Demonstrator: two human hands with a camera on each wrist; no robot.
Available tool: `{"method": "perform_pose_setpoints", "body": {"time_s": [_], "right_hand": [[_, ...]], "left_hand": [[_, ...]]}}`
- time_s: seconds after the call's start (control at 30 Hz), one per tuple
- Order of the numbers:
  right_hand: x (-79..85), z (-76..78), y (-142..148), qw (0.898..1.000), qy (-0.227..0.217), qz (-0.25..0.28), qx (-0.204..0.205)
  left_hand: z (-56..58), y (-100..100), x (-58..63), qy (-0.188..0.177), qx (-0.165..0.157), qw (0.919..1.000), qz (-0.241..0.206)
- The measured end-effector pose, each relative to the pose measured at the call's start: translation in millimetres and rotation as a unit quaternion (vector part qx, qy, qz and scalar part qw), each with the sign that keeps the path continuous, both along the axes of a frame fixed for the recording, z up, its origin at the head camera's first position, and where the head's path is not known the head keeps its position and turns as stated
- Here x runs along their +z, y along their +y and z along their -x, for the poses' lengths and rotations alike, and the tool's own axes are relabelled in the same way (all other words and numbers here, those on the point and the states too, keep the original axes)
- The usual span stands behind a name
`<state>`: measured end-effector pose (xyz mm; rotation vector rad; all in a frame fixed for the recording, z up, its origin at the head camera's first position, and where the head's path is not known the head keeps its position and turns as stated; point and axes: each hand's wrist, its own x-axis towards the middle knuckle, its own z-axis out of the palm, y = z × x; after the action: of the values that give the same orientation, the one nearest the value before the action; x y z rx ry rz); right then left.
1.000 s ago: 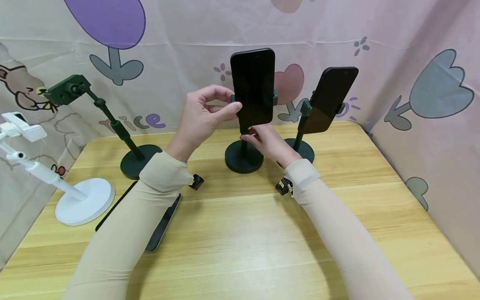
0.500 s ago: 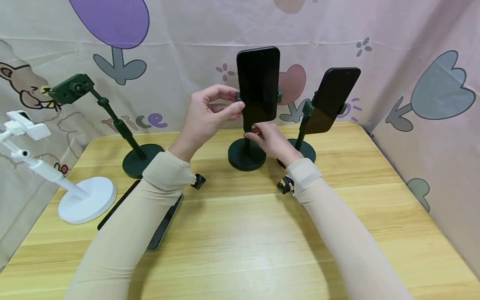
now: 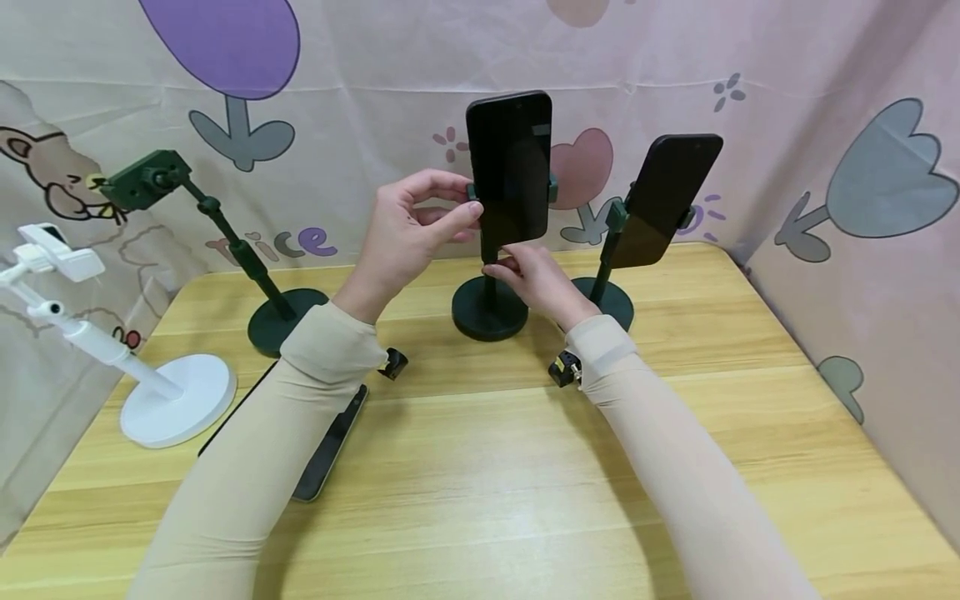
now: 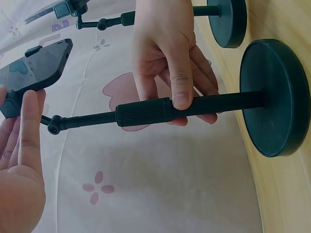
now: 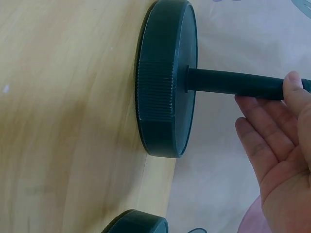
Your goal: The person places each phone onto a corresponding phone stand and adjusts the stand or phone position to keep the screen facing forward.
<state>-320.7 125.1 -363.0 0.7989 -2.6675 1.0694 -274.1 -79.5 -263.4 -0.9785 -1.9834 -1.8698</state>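
A dark green phone stand (image 3: 489,310) stands upright near the back of the table, with a black phone (image 3: 512,171) clamped at its top, screen facing me. My left hand (image 3: 412,229) pinches the clamp at the phone's left edge; in the left wrist view its fingers (image 4: 30,121) lie along the clamp's underside. Lower down, my right hand (image 3: 536,279) grips the pole, its thumb (image 4: 181,92) just below the ribbed collar (image 4: 143,112). The round base (image 5: 165,80) rests on the tabletop in the right wrist view.
Close on the right stands another green stand (image 3: 611,302) holding a second black phone (image 3: 663,200). To the left are a green stand (image 3: 281,321) and a white stand (image 3: 176,400). A dark flat device (image 3: 330,450) lies partly hidden under my left forearm. A patterned cloth (image 3: 360,133) hangs behind.
Over the last half second the stand and its phone shift slightly left together with both hands. Both hands keep their hold. The head view itself has moved a little.
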Motion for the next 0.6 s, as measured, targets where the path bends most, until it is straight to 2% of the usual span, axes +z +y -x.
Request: {"method": "perform_pose_setpoints", "body": {"time_s": [0.27, 0.6], "right_hand": [[-1.1, -0.7, -3.2, 1.000, 0.000, -0.001, -0.012], [-2.2, -8.6, -2.8, 0.999, 0.007, -0.019, -0.044]], "left_hand": [[-17.5, 1.0, 11.8, -0.008, 0.004, 0.9999, 0.008], [-29.6, -3.5, 15.5, 0.008, 0.030, 0.9986, 0.044]]}}
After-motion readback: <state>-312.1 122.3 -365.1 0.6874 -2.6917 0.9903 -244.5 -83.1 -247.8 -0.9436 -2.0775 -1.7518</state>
